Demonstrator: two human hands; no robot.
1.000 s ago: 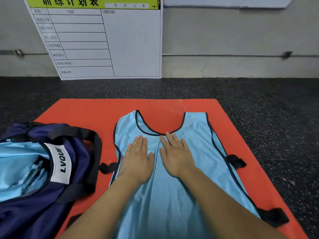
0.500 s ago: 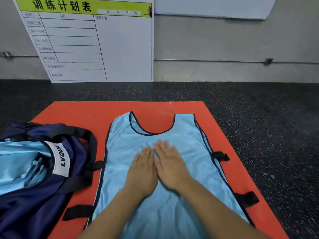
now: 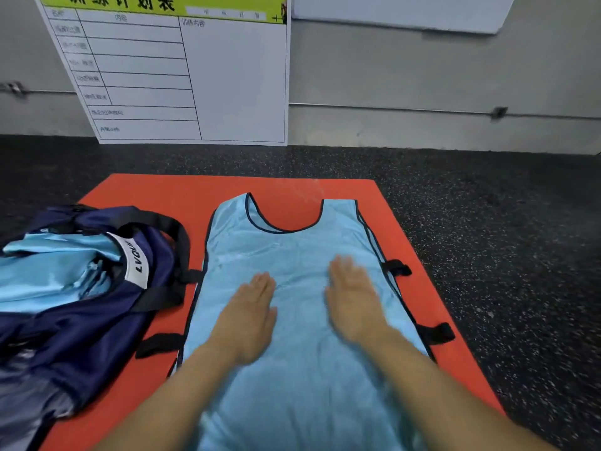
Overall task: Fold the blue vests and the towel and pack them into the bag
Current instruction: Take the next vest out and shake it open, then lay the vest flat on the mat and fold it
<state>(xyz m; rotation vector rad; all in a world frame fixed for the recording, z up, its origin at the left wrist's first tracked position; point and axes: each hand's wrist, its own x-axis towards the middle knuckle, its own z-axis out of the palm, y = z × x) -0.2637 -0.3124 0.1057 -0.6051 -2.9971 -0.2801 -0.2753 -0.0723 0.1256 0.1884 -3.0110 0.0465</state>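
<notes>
- Left hand [image 3: 248, 315]: palm down on the blue vest [image 3: 292, 255], fingers straight and together, holding nothing. It rests on the cloth left of the garment's centre line.
- Right hand [image 3: 354, 297]: also flat and palm down on the vest, fingers extended, nothing gripped. It is blurred, so finer finger detail cannot be told. The two hands lie apart, with bare cloth between them.
- Vest position: spread face-up on the orange mat [image 3: 162, 196], neckline beyond the fingertips, hem running back under the forearms and out of frame. Black side straps [image 3: 395, 266] stick out just to the right of the right hand and to the left of the left wrist.
- Bag [image 3: 107, 288]: dark navy, open, lying well to the left of the left hand, partly on the mat. Light blue fabric [image 3: 55, 271] shows inside it; judged to be vest material already packed, though the count cannot be told.
- Towel: not seen in this view.
- Surroundings: dark speckled floor [image 3: 487, 222] around the mat; a white planning board [image 3: 182, 76] leans on the wall beyond the hands.
- Step in hand, as judged: smoothing the vest flat prior to folding. No fold is made yet.
- Next move, as judged: each hand must take an edge or shoulder and bring one side over the other, keeping the slippery cloth aligned and the loose straps tucked in so that they do not trail.
</notes>
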